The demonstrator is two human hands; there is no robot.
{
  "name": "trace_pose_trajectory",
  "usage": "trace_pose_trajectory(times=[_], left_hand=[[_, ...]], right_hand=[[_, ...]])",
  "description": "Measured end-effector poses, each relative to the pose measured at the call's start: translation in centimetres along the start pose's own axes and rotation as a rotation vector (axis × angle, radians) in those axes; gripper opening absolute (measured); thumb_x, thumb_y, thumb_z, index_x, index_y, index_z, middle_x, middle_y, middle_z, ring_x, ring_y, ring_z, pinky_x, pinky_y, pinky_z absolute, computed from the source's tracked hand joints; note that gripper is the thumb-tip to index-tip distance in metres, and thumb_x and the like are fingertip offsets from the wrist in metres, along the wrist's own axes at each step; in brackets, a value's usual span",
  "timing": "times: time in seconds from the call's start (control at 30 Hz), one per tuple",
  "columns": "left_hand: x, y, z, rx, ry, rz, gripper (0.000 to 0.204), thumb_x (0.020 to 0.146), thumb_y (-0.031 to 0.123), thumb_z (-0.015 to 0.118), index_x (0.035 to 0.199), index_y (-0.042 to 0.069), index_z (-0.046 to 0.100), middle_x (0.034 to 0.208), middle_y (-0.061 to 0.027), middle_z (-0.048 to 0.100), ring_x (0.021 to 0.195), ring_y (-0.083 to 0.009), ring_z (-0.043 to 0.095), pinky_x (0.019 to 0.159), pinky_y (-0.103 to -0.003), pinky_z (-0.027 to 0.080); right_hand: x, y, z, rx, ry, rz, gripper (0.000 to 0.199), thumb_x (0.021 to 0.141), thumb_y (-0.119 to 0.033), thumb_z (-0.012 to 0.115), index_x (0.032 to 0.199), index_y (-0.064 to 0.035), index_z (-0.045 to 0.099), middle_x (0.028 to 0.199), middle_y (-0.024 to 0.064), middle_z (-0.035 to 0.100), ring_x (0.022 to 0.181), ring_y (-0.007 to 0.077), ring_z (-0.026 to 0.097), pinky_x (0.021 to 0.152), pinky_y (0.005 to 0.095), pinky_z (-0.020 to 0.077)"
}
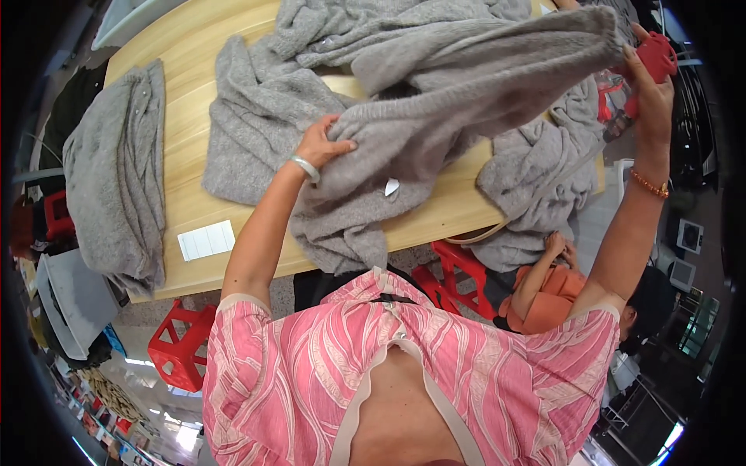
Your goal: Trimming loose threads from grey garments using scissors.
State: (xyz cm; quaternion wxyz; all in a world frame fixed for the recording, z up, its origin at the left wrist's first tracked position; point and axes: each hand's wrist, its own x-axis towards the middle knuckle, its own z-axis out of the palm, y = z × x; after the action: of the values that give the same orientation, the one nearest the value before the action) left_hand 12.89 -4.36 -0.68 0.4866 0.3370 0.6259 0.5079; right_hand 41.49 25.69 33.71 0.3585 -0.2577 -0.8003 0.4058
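A light wooden desk [186,85] with a rounded far-left corner carries the things. On its left edge lies a folded grey sweater [116,171], its near end drooping over the side. Near it, toward the near edge, a small white sheet of paper [206,240] lies flat on the bare wood. Across the middle and far part spreads a heap of grey knitwear [256,116], rumpled and overlapping. At the right end another grey garment [536,179] hangs over the near-right corner, down toward the floor.
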Motion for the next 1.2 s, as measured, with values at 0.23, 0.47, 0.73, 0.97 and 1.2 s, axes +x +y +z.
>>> trace_pose_trajectory(times=[0.23,0.47,0.73,0.97,1.2], left_hand=[[-5.5,8.2,1.5,-0.455,-0.184,-0.014,0.055,0.077,0.006,0.072,0.126,0.001,0.049,0.109,-0.0043,0.062,0.098,-0.0124,0.058,0.089,-0.027,0.047],[-5.4,1.5,6.0,-0.476,-0.581,-0.383,0.06,0.079,0.007,0.07,0.132,0.0,0.041,0.106,-0.0035,0.064,0.093,-0.0096,0.061,0.083,-0.024,0.048],[-5.8,2.6,9.5,0.174,-0.936,-0.521,0.017,0.085,0.012,0.066,0.099,0.002,0.063,0.086,-0.0004,0.066,0.074,-0.0054,0.06,0.066,-0.021,0.048],[-1.1,4.1,13.6,-0.536,-0.587,-0.324,0.012,0.091,0.018,0.058,0.099,0.009,0.057,0.088,0.0042,0.06,0.077,-0.0067,0.055,0.069,-0.023,0.046],[3.1,5.2,14.8,-0.717,-0.278,-0.338,0.012,0.093,0.015,0.054,0.104,0.009,0.055,0.095,0.0003,0.062,0.083,-0.0097,0.057,0.077,-0.025,0.046]], right_hand=[[-1.4,12.2,-2.8,-1.124,0.185,0.121,0.047,0.08,-0.029,0.068,0.12,-0.009,0.055,0.092,0.014,0.064,0.081,0.0226,0.062,0.072,0.0341,0.05],[-15.0,10.6,9.6,-0.557,-0.23,0.232,0.042,0.084,-0.006,0.058,0.126,-0.0078,0.051,0.088,0.0111,0.062,0.077,0.0192,0.058,0.073,0.0311,0.0478],[-24.7,7.0,9.6,-0.43,-0.305,0.418,0.04,0.084,-0.009,0.061,0.122,-0.0041,0.049,0.097,0.0208,0.061,0.089,0.0382,0.061,0.078,0.0387,0.0486],[-27.7,2.9,7.8,-0.391,-0.42,0.56,0.036,0.083,-0.013,0.061,0.117,-0.0058,0.05,0.089,0.0238,0.061,0.086,0.0421,0.059,0.073,0.0454,0.0474],[-29.7,1.7,7.6,-0.422,-0.683,0.653,0.037,0.083,-0.018,0.06,0.118,-0.0083,0.051,0.084,0.0234,0.062,0.079,0.0437,0.059,0.069,0.0499,0.0464]])
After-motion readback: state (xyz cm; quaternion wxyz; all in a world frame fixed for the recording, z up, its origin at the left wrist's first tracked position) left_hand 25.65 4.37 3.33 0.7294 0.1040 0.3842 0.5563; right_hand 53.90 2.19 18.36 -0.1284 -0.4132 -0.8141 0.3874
